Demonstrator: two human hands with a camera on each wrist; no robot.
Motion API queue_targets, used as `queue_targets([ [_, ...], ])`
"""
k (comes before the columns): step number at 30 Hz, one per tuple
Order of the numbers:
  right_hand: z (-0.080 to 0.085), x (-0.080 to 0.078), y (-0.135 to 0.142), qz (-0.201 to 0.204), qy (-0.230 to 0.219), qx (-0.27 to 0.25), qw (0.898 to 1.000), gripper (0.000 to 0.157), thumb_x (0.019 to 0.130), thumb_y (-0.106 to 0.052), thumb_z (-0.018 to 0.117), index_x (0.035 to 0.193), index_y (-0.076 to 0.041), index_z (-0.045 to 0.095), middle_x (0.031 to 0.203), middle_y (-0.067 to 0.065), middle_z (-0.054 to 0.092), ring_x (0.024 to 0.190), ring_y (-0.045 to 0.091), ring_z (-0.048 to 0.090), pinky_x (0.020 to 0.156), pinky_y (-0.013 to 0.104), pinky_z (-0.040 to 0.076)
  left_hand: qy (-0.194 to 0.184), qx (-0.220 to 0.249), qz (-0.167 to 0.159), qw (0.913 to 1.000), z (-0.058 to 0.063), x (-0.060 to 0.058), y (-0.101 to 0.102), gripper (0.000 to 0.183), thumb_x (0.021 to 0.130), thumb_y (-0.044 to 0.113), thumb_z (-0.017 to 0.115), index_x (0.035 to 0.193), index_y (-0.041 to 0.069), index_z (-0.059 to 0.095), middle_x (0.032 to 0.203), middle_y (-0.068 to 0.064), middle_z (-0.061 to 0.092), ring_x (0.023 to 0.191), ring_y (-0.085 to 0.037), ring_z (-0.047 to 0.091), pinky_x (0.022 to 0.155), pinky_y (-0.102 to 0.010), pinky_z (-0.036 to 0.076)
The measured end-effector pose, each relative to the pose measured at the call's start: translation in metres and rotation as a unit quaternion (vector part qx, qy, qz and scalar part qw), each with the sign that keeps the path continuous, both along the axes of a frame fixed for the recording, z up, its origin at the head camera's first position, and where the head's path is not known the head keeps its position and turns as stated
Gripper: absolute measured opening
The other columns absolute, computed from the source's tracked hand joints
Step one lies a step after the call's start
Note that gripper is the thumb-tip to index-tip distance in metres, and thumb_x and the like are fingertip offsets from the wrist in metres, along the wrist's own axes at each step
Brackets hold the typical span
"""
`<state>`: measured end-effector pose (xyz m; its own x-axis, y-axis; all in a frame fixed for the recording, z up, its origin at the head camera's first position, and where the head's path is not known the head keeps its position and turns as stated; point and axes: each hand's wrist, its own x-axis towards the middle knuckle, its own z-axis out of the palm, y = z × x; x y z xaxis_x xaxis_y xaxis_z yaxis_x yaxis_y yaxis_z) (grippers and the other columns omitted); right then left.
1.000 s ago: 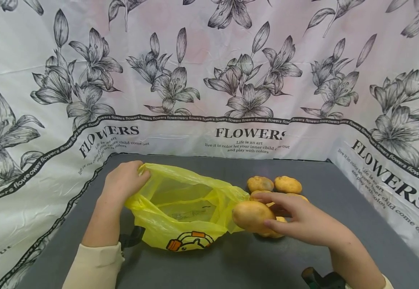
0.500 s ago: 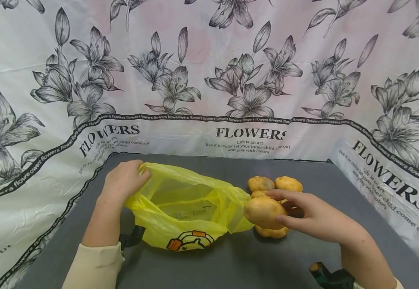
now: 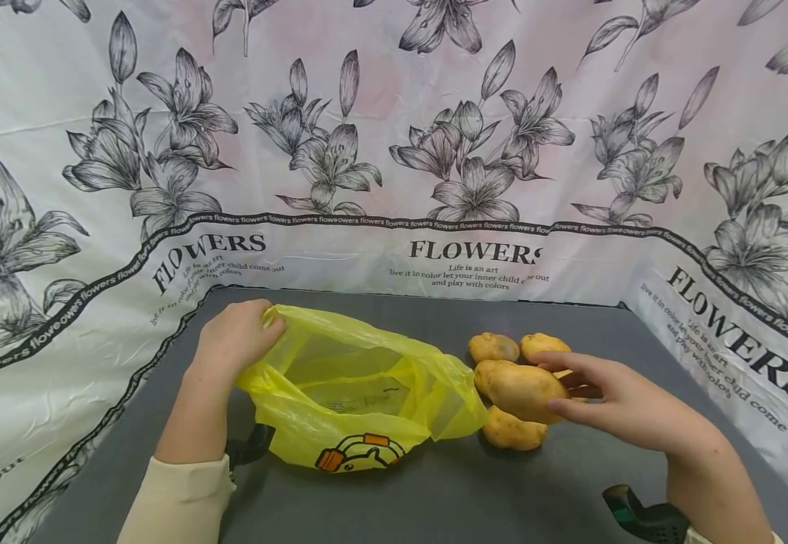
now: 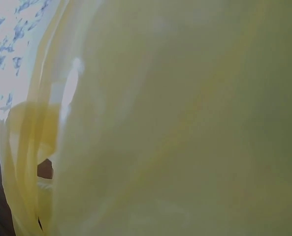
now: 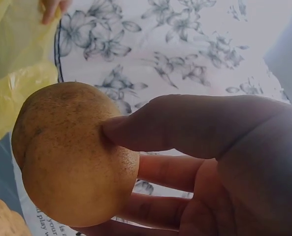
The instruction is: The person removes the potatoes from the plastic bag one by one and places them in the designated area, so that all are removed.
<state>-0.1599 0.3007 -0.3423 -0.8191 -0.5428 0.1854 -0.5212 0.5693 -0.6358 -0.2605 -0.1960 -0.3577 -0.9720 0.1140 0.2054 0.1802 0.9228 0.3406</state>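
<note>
A yellow plastic bag (image 3: 292, 419) with a cartoon print stands on the grey table, its mouth spread toward me. My left hand (image 3: 240, 332) pinches the bag's rim at the far left corner. Yellow film fills most of the left wrist view. To the right of the bag, my right hand (image 3: 614, 397) holds a potato (image 3: 528, 391) by its right end, over several other potatoes. In the right wrist view, the thumb (image 5: 160, 123) presses on the near side of this potato, with fingers behind it. Part of the pile is hidden behind the held potato and the hand.
Two potatoes lie at the back of the group, a left one (image 3: 494, 347) and a right one (image 3: 543, 344). Another potato (image 3: 512, 431) lies nearest me. A white curtain (image 3: 339, 264) with printed lilies borders the grey table (image 3: 366, 506) at the back and sides.
My right hand has moved right with the potato, away from the bag's edge and over the other potatoes. The left hand keeps its place on the bag's rim.
</note>
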Motion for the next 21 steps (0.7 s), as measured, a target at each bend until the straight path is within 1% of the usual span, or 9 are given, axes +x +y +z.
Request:
queue_targets([
  [2, 0.0, -0.001, 0.002, 0.0, 0.002, -0.001, 1.0, 0.052, 0.101, -0.011, 0.067, 0.15, -0.015, 0.051, 0.148, 0.014, 0.051, 0.113, 0.01, 0.064, 0.082, 0.032, 0.058, 0.003, 0.001, 0.0, 1.0, 0.0, 0.0, 0.0, 0.033, 0.098, 0.03, 0.052, 0.112, 0.004, 0.065, 0.095, -0.012, 0.065, 0.08, -0.029, 0.055, 0.066, -0.045, 0.044],
  [5, 0.001, -0.001, 0.005, -0.011, -0.007, 0.002, 1.0, 0.051, 0.101, -0.015, 0.067, 0.149, -0.018, 0.052, 0.148, 0.012, 0.052, 0.112, 0.01, 0.064, 0.083, 0.033, 0.058, 0.007, 0.002, 0.0, 1.0, 0.0, 0.0, 0.0, 0.029, 0.098, 0.03, 0.052, 0.107, 0.005, 0.065, 0.091, -0.011, 0.063, 0.078, -0.028, 0.055, 0.065, -0.044, 0.044],
  [9, 0.002, -0.001, 0.009, -0.028, -0.008, 0.014, 0.999, 0.05, 0.1, -0.018, 0.069, 0.148, -0.019, 0.054, 0.146, 0.01, 0.055, 0.111, 0.009, 0.064, 0.083, 0.032, 0.057, 0.006, 0.003, 0.0, 1.0, 0.0, 0.0, 0.001, 0.029, 0.098, 0.03, 0.052, 0.107, 0.005, 0.065, 0.091, -0.01, 0.063, 0.078, -0.028, 0.055, 0.065, -0.044, 0.044],
  [15, 0.003, -0.002, 0.019, -0.047, -0.003, 0.044, 0.998, 0.048, 0.1, -0.016, 0.069, 0.145, -0.011, 0.055, 0.141, 0.017, 0.058, 0.111, 0.008, 0.064, 0.083, 0.031, 0.057, 0.002, 0.004, 0.003, 1.0, 0.001, 0.001, 0.001, 0.034, 0.098, 0.03, 0.052, 0.115, 0.003, 0.066, 0.097, -0.012, 0.065, 0.08, -0.029, 0.056, 0.066, -0.045, 0.045],
  [18, 0.003, -0.003, 0.023, -0.063, -0.001, 0.059, 0.996, 0.047, 0.099, -0.017, 0.07, 0.144, -0.01, 0.057, 0.14, 0.017, 0.059, 0.111, 0.009, 0.064, 0.083, 0.03, 0.056, 0.002, 0.003, 0.002, 1.0, 0.0, 0.001, 0.001, 0.034, 0.098, 0.03, 0.052, 0.114, 0.003, 0.066, 0.096, -0.012, 0.065, 0.079, -0.028, 0.055, 0.066, -0.044, 0.045],
  [21, 0.003, -0.004, 0.026, -0.064, -0.005, 0.06, 0.996, 0.048, 0.099, -0.018, 0.07, 0.144, -0.008, 0.057, 0.139, 0.017, 0.06, 0.11, 0.009, 0.064, 0.082, 0.03, 0.056, 0.001, 0.002, 0.0, 1.0, -0.001, -0.001, 0.0, 0.035, 0.098, 0.029, 0.052, 0.117, 0.002, 0.066, 0.097, -0.012, 0.065, 0.079, -0.028, 0.055, 0.064, -0.044, 0.044],
])
